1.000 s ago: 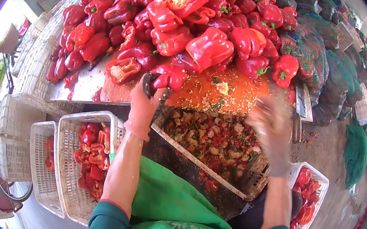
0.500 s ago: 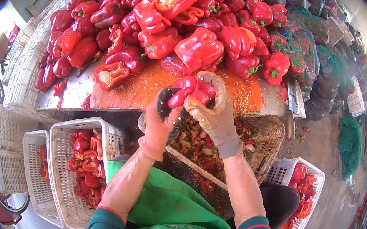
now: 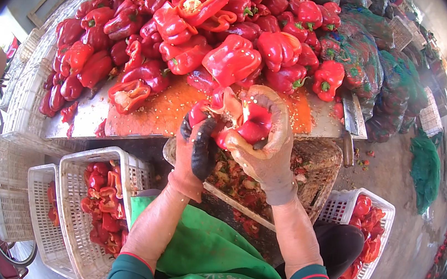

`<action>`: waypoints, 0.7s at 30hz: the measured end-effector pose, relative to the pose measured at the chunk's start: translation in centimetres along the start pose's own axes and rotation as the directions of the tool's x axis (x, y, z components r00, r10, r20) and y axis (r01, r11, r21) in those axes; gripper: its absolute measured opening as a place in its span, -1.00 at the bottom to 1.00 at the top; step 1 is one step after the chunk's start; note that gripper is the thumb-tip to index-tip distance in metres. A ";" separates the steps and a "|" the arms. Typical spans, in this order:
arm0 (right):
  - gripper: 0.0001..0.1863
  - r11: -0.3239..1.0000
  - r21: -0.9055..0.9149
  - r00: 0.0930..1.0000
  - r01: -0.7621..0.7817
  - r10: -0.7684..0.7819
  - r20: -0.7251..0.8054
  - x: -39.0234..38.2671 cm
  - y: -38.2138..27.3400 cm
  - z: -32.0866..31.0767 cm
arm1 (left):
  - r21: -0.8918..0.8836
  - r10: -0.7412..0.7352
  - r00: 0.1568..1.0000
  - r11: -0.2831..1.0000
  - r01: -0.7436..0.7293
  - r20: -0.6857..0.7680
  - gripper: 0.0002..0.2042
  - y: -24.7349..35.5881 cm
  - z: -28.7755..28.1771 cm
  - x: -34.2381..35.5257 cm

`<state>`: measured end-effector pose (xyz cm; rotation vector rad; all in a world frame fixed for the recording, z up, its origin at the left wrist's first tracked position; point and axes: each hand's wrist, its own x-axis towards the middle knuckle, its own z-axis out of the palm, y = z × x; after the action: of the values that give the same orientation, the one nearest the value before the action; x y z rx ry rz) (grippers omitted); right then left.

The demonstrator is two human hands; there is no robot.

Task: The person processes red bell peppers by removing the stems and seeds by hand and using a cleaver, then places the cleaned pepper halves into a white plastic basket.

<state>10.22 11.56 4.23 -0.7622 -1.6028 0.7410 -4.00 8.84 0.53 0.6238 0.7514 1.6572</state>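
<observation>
In the middle, over the board's front edge, a red pepper [image 3: 253, 125] is torn open, showing pale inner flesh. My left hand [image 3: 194, 150], in a pink glove with black finger coating, grips its left part. My right hand [image 3: 270, 148], in a stained beige glove, is wrapped round the right part. A large pile of red peppers [image 3: 233, 60] lies just beyond them on an orange board [image 3: 145, 119] with scattered seeds. Below my hands sits a dirty crate [image 3: 319, 179] of cores and scraps. A cleaver [image 3: 349, 116] lies at the board's right.
White crates of cut peppers stand at lower left [image 3: 71, 176] and lower right [image 3: 331, 214], beside an empty-sided crate stack [image 3: 11, 163] and bicycle wheel [image 3: 17, 248]. Filled mesh sacks [image 3: 394, 91] are piled at the right above green netting [image 3: 423, 172] on the floor.
My right hand came in from the right and took hold of the pepper with my left. Since half a second ago the pepper has split open, exposing its pale inside.
</observation>
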 end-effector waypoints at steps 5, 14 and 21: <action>-0.24 0.883 0.416 0.971 -0.219 0.237 0.008 -1.1 0.7 -0.3 | 0.129 -0.010 0.997 0.991 0.020 -0.079 -0.77 0.0 -0.5 0.2; -0.58 0.911 0.048 0.902 -0.409 0.395 0.176 -2.7 1.5 -1.3 | 0.571 0.368 0.930 0.762 -0.306 0.007 -0.68 -0.9 -1.6 1.6; -0.44 0.678 -0.734 0.960 -0.037 0.227 0.162 0.0 0.8 0.5 | 0.654 0.319 0.937 0.681 -0.329 0.139 -0.69 -1.3 -0.4 0.6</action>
<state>9.83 11.99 3.52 -1.4230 -2.1136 0.2620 -3.60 9.58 -0.74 1.3490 1.3119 1.6737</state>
